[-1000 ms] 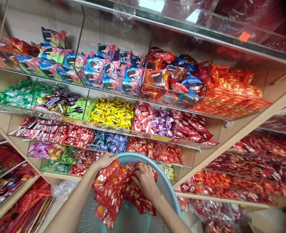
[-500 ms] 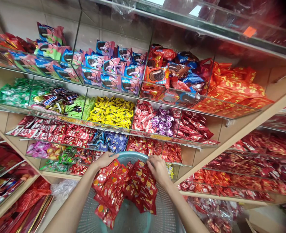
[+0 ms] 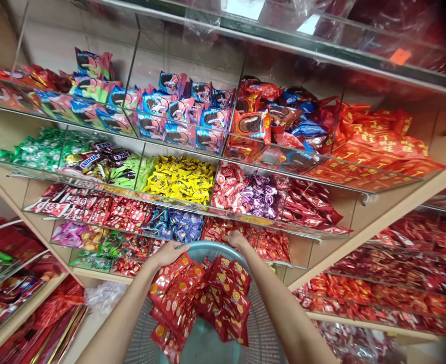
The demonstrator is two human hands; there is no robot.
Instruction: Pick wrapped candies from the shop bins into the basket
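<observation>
My left hand (image 3: 169, 252) is closed over the far left rim of a teal plastic mesh basket (image 3: 267, 308). Just beyond the far rim, my right hand (image 3: 237, 239) reaches to the small red packets (image 3: 214, 229) in a lower shelf compartment; its fingers look apart and I see nothing held in them, though the tips are partly hidden. Inside the basket lie strips of joined red packets with orange fruit prints (image 3: 226, 293), piled left and right. The grey-green basket floor (image 3: 203, 338) shows between them.
Clear-fronted shelves rise ahead, with yellow-wrapped sweets (image 3: 181, 179), purple-wrapped sweets (image 3: 260, 194) and orange packets (image 3: 382, 136). A wooden side panel (image 3: 397, 222) slants down on the right. A crumpled clear plastic bag (image 3: 103, 296) lies low on the left.
My right hand has moved from the basket's far right rim forward onto the red packets in the shelf. The left hand stays on the rim. The view has shifted slightly.
</observation>
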